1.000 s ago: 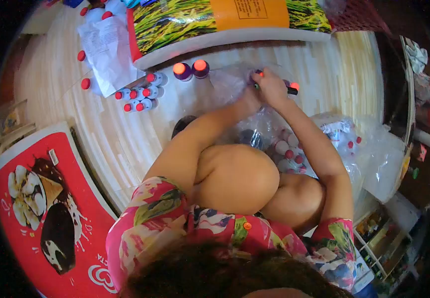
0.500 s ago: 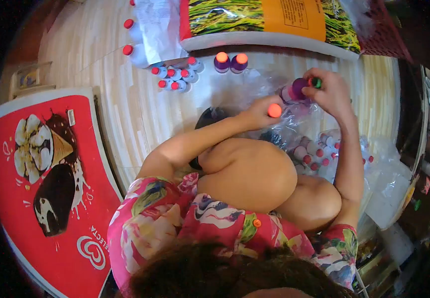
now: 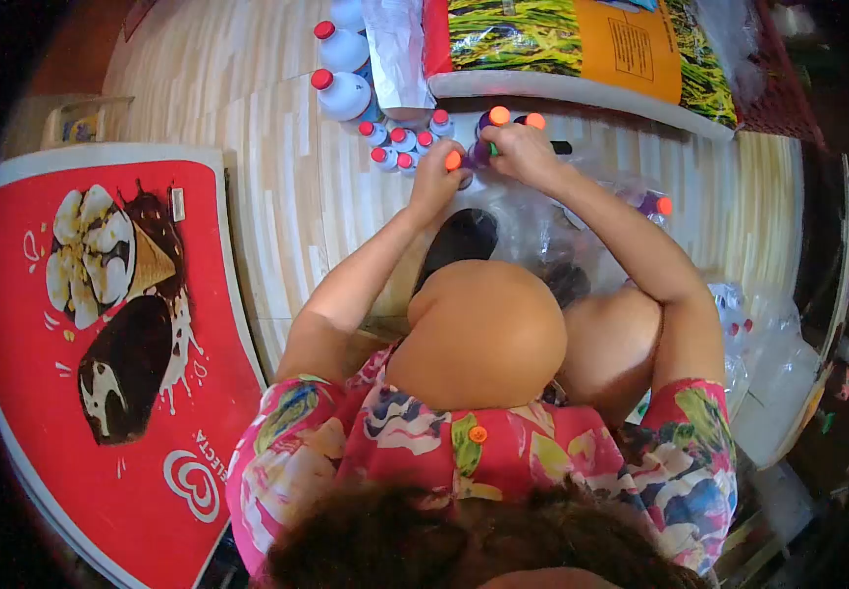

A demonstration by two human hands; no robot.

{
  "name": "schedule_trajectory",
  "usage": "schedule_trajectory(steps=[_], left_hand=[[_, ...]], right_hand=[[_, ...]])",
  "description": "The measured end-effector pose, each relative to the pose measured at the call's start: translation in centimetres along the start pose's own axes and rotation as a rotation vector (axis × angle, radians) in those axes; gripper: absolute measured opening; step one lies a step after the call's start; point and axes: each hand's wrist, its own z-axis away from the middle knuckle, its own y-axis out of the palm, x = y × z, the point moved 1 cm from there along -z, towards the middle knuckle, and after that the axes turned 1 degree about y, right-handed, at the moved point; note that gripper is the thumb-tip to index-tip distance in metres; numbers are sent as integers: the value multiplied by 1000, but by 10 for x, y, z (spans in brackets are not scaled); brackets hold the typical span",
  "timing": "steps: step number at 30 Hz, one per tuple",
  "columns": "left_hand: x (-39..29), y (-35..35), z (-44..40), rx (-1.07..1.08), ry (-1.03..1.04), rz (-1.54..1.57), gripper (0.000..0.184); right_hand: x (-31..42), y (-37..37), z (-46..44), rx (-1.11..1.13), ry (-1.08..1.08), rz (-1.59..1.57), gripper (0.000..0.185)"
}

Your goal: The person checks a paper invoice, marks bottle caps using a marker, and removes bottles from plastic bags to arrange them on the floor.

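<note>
My left hand [image 3: 436, 182] is closed around a small bottle with an orange cap [image 3: 454, 159]; most of the bottle is hidden by the fingers. My right hand [image 3: 526, 157] is close to its right, fingers closed on a slim black-and-green item [image 3: 562, 147] whose kind I cannot make out. Just beyond the right hand stand two dark purple bottles, showing orange caps [image 3: 499, 116] and partly covered by the hand. Left of my left hand, several small clear bottles with red caps [image 3: 403, 138] stand grouped on the floor.
Large red-capped bottles [image 3: 344, 95] stand farther back beside a white plastic bag [image 3: 400, 59] and a printed sack [image 3: 606, 44]. Clear plastic wrap [image 3: 567, 221] and another orange-capped purple bottle [image 3: 652, 204] lie to the right. A red ice-cream freezer lid [image 3: 27, 324] fills the left side.
Both hands have moved left and forward from the plastic wrap to the standing purple bottles. The left hand still has the orange-capped bottle. The view has shifted slightly.
</note>
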Motion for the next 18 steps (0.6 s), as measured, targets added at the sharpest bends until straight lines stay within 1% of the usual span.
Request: schedule_trajectory(steps=[2, 5, 8, 9, 11, 12, 13, 14, 15, 16, 17, 18], left_hand=[[7, 6, 2, -29, 59, -47, 28], [14, 11, 2, -55, 35, -2, 28], [11, 8, 0, -11, 77, -64, 27], [7, 7, -1, -22, 122, -87, 26], [-7, 6, 0, -44, 215, -123, 25], [-19, 6, 1, -114, 297, -169, 28], [-28, 10, 1, -96, 380, -167, 29], [-37, 11, 0, -81, 461, -169, 29], [-45, 12, 0, -68, 540, -175, 30], [-55, 18, 0, 27, 558, -83, 23], [-64, 27, -1, 148, 553, -42, 24], [-73, 40, -5, 268, 548, 2, 24]], right_hand=[[-5, 13, -6, 6, 24, -2, 20], [-10, 30, -13, 74, 53, 61, 22], [-8, 27, -12, 127, 14, 45, 24], [-11, 25, -14, 179, -12, 46, 26], [-17, 11, -11, 209, 12, -35, 31], [-17, -8, -9, 245, 91, -60, 35], [-28, -18, -11, 186, 76, 14, 34], [-44, -33, 0, 163, 139, -31, 32], [-46, -66, 13, 138, 197, -77, 31], [-68, -77, 26, 107, 244, -97, 30], [-93, -89, 41, 75, 291, -117, 29], [-113, -99, 59, 74, 377, -69, 27]])
